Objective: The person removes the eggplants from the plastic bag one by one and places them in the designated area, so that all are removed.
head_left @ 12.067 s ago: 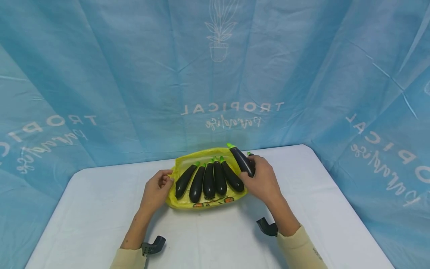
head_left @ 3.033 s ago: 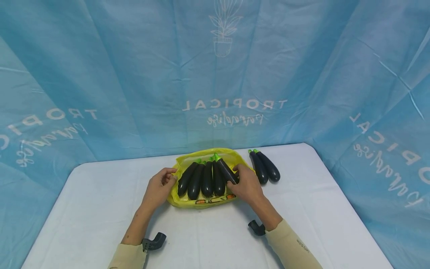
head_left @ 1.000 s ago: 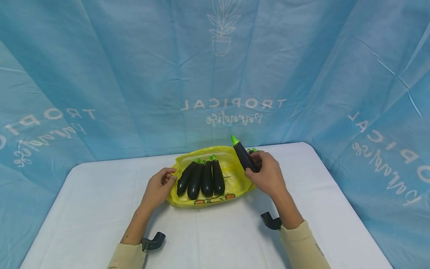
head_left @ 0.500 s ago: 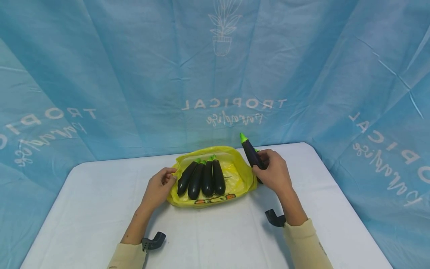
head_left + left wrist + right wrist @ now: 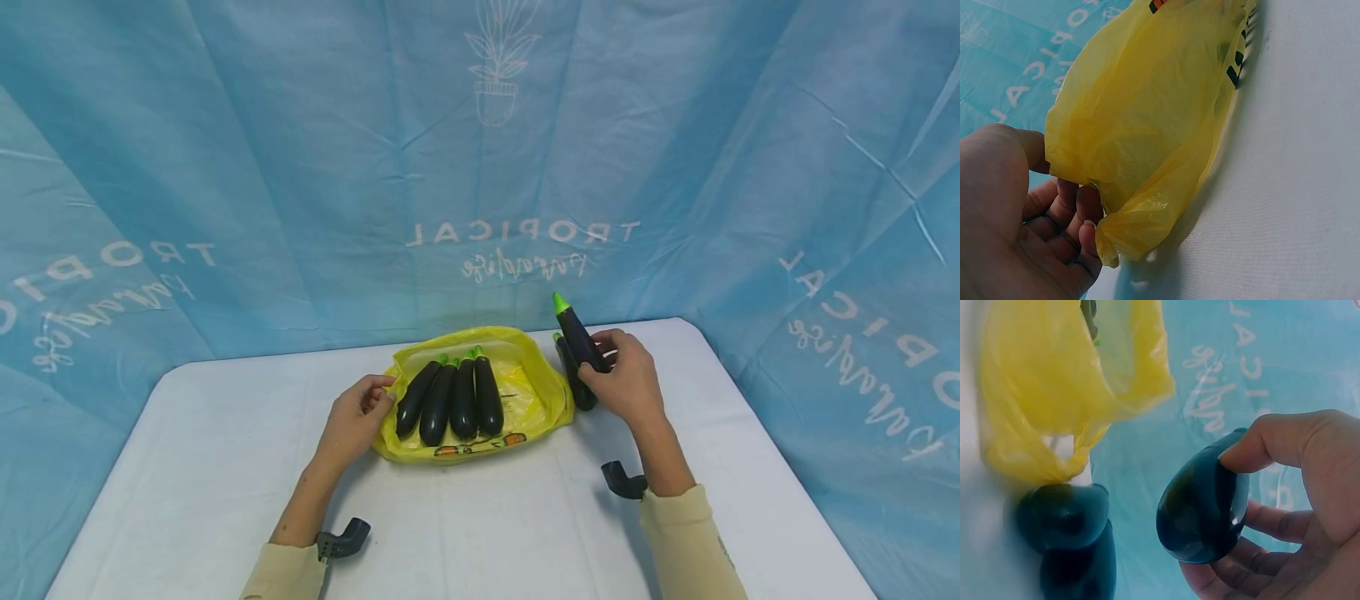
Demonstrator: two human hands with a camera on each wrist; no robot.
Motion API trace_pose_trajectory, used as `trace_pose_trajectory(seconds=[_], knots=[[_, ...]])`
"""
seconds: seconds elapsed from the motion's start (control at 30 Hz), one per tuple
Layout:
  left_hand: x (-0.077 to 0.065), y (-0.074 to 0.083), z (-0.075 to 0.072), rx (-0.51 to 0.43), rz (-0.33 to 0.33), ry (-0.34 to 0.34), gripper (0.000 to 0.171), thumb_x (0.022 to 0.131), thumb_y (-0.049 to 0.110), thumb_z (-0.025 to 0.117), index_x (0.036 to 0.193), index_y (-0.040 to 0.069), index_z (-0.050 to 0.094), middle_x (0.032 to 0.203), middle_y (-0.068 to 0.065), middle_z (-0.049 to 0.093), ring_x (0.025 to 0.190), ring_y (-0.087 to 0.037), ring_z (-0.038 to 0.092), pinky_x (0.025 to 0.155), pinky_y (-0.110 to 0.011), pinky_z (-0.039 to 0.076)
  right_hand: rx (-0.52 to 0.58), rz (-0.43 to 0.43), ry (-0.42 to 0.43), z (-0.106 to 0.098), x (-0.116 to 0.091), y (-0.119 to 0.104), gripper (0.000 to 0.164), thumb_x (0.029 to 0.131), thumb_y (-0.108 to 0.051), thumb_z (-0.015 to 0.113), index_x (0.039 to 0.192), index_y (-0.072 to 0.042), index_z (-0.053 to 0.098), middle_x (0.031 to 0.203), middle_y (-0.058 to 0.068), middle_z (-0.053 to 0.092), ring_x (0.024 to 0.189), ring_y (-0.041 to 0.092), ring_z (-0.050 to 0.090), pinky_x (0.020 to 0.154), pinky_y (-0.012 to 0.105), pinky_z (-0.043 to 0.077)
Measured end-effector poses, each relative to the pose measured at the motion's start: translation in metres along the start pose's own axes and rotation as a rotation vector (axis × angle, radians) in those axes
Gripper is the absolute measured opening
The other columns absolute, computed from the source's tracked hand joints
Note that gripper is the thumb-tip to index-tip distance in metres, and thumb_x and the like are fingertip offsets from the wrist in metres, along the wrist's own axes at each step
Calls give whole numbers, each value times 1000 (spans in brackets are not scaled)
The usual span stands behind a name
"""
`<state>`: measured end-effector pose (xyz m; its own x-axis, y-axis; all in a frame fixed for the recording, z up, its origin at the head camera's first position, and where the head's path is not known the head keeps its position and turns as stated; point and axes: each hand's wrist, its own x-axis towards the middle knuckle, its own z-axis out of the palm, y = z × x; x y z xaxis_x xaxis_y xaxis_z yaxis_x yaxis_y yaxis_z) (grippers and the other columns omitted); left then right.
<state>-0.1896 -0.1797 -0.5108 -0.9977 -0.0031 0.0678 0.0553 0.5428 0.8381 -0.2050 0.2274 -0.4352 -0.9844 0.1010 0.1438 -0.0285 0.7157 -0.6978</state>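
In the head view, my left hand [image 5: 360, 421] pinches the left rim of a yellow plastic bag [image 5: 528, 383], spread open on the table. The left wrist view shows thumb and fingers on the bag's edge [image 5: 1129, 137]. Several dark eggplants [image 5: 463, 400] with green stem ends lie side by side inside, toward its left. My right hand [image 5: 622, 375] grips another eggplant [image 5: 579, 337], raised past the bag's right edge with the stem end up. Below it, one eggplant [image 5: 572, 375] lies on the table beside the bag. The right wrist view shows two eggplants [image 5: 1063, 519] there, below the held one [image 5: 1204, 500].
A white cloth covers the table [image 5: 480, 533]. Blue printed curtains [image 5: 337, 208] hang behind it and along both sides. A dark curved wrist mount [image 5: 345, 537] sits on each forearm.
My right hand took the rightmost eggplant from the bag, lifted it and carried it right, over the eggplants outside. My left hand stays at the bag's rim.
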Motion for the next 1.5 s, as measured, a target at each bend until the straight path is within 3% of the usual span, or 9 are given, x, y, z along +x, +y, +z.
trace_pose_trajectory(seconds=[0.73,1.5], knots=[[-1,1,1,6,23,-9,27,105,15,62,128,5,68,99,-8,61,86,-20,55,71,-23,46,-54,26,33,-8,10,29,53,91,-15,70,143,-4,63,125,22,64,103,37,63,78,51,62],[0,-2,2,12,35,-16,27,104,16,62,128,5,68,99,-7,61,86,-21,56,72,-24,47,-61,117,66,-11,18,53,52,93,-13,69,143,-1,60,130,25,58,108,39,57,82,51,56]])
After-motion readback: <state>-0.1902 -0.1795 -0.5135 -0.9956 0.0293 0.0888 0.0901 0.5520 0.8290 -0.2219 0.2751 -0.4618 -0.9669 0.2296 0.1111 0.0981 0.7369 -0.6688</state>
